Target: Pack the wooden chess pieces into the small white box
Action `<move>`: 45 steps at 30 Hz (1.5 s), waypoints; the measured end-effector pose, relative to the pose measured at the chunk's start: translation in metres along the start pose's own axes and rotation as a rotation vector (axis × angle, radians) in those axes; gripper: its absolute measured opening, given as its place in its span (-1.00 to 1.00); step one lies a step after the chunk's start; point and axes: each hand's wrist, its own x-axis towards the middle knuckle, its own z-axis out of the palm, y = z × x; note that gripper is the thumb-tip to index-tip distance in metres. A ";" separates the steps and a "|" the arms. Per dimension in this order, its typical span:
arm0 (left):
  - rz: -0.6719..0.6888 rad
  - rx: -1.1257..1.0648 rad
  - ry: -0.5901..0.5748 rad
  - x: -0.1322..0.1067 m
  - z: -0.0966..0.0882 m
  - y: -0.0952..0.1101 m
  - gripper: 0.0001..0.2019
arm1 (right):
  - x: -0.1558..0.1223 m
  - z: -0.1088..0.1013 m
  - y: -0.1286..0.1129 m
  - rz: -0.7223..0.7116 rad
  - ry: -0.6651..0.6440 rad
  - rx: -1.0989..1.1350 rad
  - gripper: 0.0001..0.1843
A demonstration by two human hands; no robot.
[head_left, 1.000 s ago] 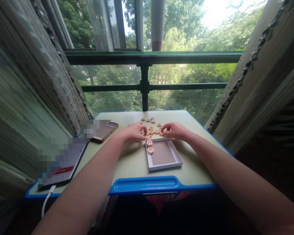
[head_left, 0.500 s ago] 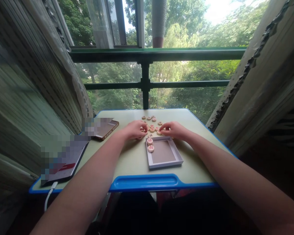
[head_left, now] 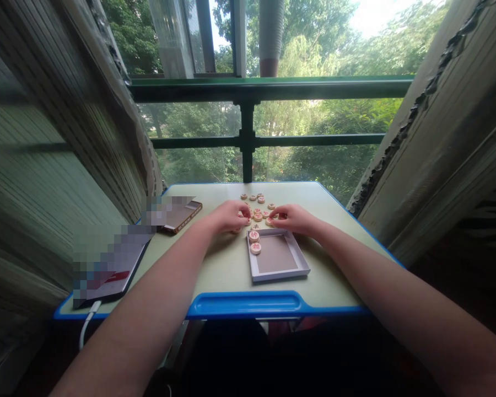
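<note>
Round wooden xiangqi pieces [head_left: 258, 217] with red and dark characters lie in a loose group on the pale table, between and beyond my hands. My left hand [head_left: 231, 215] is at the group's left side, its fingers curled and closed at a piece; another piece shows partly beneath the hand. On the right side, the fingertips of my right hand [head_left: 292, 218] close on the edge of a red-marked piece [head_left: 269, 221]. In front of both hands lies a shallow open box [head_left: 301, 271]. Two red-marked pieces [head_left: 255, 248] sit inside it along its left wall.
A tablet [head_left: 124, 281] with a white cable [head_left: 91, 314] lies at the table's left. Behind it is a second shallow box part [head_left: 182, 218] with a patterned edge. The table has a blue rim and a blue front groove [head_left: 248, 305]. A green railing [head_left: 273, 88] stands beyond.
The view has shifted slightly. Both hands stay at the pieces with hardly any movement; the two pieces in the box are unchanged.
</note>
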 end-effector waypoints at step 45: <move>-0.184 -0.418 -0.295 -0.005 -0.006 0.004 -0.84 | -0.001 -0.001 0.000 -0.037 0.117 -0.021 -0.59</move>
